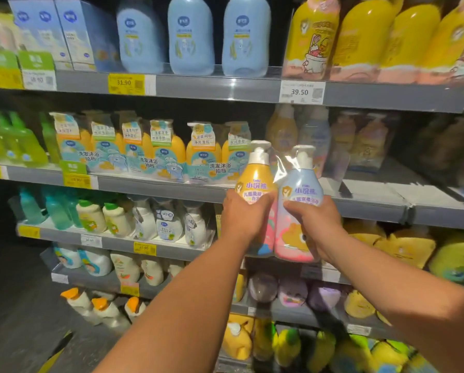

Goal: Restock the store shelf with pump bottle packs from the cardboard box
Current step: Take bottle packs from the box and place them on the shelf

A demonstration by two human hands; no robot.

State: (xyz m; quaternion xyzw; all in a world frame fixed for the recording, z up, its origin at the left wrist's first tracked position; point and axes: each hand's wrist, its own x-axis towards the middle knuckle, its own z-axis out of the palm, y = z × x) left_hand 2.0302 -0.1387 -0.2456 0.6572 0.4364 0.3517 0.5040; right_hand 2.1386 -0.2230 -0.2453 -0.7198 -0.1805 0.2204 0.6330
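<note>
A clear-wrapped pump bottle pack (279,181), one yellow bottle and one pale blue bottle with white pumps, is held up in front of the second shelf (373,208). My left hand (243,215) grips the yellow bottle's side. My right hand (312,222) grips the blue bottle's side. Behind the pack, matching packs (306,130) stand at the back of that shelf, with bare shelf floor to their right. The cardboard box is out of view.
Orange-and-blue twin packs (155,152) stand left of the gap on the same shelf. Blue bottles (190,36) and yellow bottles (359,39) fill the shelf above. White bottles (169,222) and yellow plush items (403,246) sit below.
</note>
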